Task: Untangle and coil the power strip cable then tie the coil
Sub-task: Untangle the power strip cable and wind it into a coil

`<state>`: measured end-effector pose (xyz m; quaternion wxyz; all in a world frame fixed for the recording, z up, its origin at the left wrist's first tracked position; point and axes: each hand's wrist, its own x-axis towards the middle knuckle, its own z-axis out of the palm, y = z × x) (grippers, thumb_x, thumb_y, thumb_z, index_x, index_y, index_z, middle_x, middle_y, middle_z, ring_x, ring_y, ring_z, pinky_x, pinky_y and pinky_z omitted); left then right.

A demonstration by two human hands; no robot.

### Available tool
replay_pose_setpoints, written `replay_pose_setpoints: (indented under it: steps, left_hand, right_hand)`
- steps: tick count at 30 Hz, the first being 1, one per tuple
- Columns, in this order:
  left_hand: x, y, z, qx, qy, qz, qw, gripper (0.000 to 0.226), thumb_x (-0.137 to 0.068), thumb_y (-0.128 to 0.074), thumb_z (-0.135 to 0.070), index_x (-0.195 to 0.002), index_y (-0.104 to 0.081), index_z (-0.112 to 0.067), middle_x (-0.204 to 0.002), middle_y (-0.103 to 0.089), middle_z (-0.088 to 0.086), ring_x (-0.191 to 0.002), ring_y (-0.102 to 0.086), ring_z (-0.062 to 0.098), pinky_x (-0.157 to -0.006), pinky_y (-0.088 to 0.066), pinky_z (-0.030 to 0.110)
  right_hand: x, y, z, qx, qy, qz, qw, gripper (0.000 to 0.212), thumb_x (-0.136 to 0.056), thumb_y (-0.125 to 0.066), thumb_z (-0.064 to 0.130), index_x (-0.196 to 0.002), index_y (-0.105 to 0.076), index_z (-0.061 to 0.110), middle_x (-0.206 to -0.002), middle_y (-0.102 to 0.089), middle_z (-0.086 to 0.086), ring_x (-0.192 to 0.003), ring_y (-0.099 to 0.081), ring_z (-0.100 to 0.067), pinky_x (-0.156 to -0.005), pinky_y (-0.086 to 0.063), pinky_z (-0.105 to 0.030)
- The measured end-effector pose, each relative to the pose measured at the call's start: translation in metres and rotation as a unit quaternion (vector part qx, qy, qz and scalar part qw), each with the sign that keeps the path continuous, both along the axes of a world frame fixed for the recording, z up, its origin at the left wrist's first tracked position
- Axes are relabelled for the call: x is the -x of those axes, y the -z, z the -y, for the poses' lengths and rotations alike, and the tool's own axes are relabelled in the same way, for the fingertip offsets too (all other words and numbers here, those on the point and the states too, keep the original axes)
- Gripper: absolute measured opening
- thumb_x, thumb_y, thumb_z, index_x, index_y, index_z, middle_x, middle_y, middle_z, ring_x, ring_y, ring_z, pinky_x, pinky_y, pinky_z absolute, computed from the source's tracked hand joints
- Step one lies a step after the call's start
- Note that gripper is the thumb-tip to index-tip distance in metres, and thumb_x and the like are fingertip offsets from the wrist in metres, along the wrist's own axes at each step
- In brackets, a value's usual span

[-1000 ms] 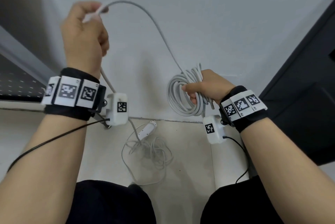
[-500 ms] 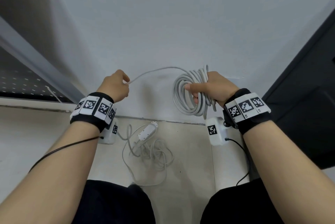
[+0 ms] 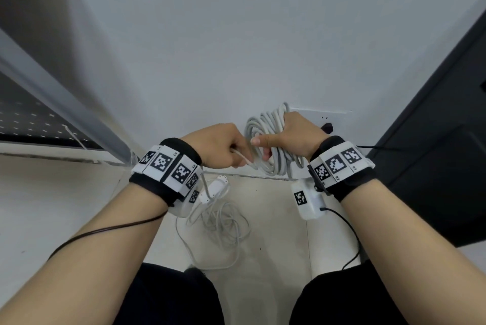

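Hands (image 3: 219, 148) (image 3: 295, 135) grip cable (image 3: 243, 160) and coil (image 3: 265, 124).

There were two bare hands, left (image 3: 219, 147) and right (image 3: 298, 135), one coiled grey cable (image 3: 265, 124), one white power strip (image 3: 214, 189), and two black marker-tagged wristbands (image 3: 168, 166).

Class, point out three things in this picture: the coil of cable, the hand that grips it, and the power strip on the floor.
coil of cable (image 3: 265, 124): head view, on the upper loops left of the gripping fingers.
right hand (image 3: 295, 135): head view, on the back of the hand.
power strip (image 3: 214, 189): head view, on its white body.
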<state>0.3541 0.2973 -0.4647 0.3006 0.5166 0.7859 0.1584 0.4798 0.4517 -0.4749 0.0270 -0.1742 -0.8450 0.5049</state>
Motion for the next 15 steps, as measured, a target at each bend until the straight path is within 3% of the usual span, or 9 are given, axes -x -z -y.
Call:
replay_pose_setpoints:
  steps: [1,4,6,8,10,13,15]
  left_hand:
    - [-0.002,-0.002,-0.001,-0.015,0.010,0.013,1.000,0.023,-0.087,-0.067,-0.012,-0.099,-0.077,-0.028,-0.084,-0.075,-0.012,-0.081,-0.069,0.001,-0.083,-0.053,0.023]
    - [-0.005,-0.004,0.001,-0.054,0.030,0.046,0.997,0.017,-0.086,-0.067,-0.005,-0.085,-0.078,-0.018,-0.090,-0.076,-0.012,-0.090,-0.069,0.004,-0.091,-0.052,0.027]
    - [-0.005,-0.003,0.004,-0.082,0.022,0.071,0.994,0.024,-0.085,-0.068,-0.002,-0.079,-0.077,-0.022,-0.088,-0.076,-0.016,-0.095,-0.068,0.001,-0.094,-0.049,0.022]
    - [-0.003,0.000,0.007,-0.108,0.006,0.078,0.991,0.030,-0.086,-0.067,-0.002,-0.076,-0.075,-0.029,-0.088,-0.076,-0.010,-0.097,-0.069,0.004,-0.097,-0.048,0.027]
    - [0.001,0.002,0.009,-0.141,-0.020,0.100,0.985,0.030,-0.089,-0.066,-0.001,-0.079,-0.071,-0.029,-0.084,-0.076,-0.002,-0.093,-0.071,0.011,-0.095,-0.050,0.030]
    - [0.005,0.004,0.010,-0.191,-0.062,0.181,0.963,0.022,-0.089,-0.064,0.004,-0.091,-0.056,-0.016,-0.075,-0.075,0.005,-0.068,-0.068,0.012,-0.069,-0.050,0.021]
    - [0.006,0.003,0.009,-0.205,-0.063,0.203,0.956,0.025,-0.090,-0.061,0.007,-0.090,-0.051,-0.016,-0.074,-0.075,0.004,-0.059,-0.062,0.010,-0.062,-0.046,0.019]
  right_hand:
    - [0.001,0.001,0.002,-0.003,-0.005,0.002,1.000,0.039,-0.080,-0.079,0.039,-0.066,-0.073,0.003,-0.071,-0.074,-0.012,-0.074,-0.068,-0.037,-0.074,-0.057,-0.040]
    - [0.004,0.006,0.007,0.014,-0.018,0.001,1.000,0.037,-0.079,-0.080,0.038,-0.066,-0.069,0.006,-0.065,-0.070,-0.012,-0.060,-0.062,-0.018,-0.065,-0.049,-0.028]
    - [0.005,0.008,0.006,0.023,-0.028,0.002,0.999,0.044,-0.079,-0.079,0.043,-0.073,-0.069,0.001,-0.074,-0.069,-0.023,-0.065,-0.060,-0.024,-0.069,-0.046,-0.039]
    - [0.005,0.007,0.005,0.029,-0.046,-0.006,0.998,0.056,-0.076,-0.077,0.052,-0.080,-0.068,-0.003,-0.083,-0.068,-0.030,-0.071,-0.062,-0.038,-0.076,-0.050,-0.052]
    - [0.006,0.006,0.005,0.037,-0.059,-0.017,0.997,0.064,-0.067,-0.076,0.059,-0.087,-0.069,-0.001,-0.090,-0.068,-0.031,-0.084,-0.064,-0.047,-0.086,-0.050,-0.057]
    - [0.008,0.008,0.005,0.066,-0.084,-0.029,0.994,0.043,-0.067,-0.082,0.048,-0.093,-0.071,0.017,-0.092,-0.075,-0.010,-0.092,-0.071,-0.026,-0.090,-0.054,-0.045]
    - [0.009,0.013,0.007,0.069,-0.103,-0.014,0.992,0.016,-0.073,-0.084,0.033,-0.083,-0.072,0.031,-0.080,-0.074,0.006,-0.081,-0.070,-0.006,-0.077,-0.053,-0.024]
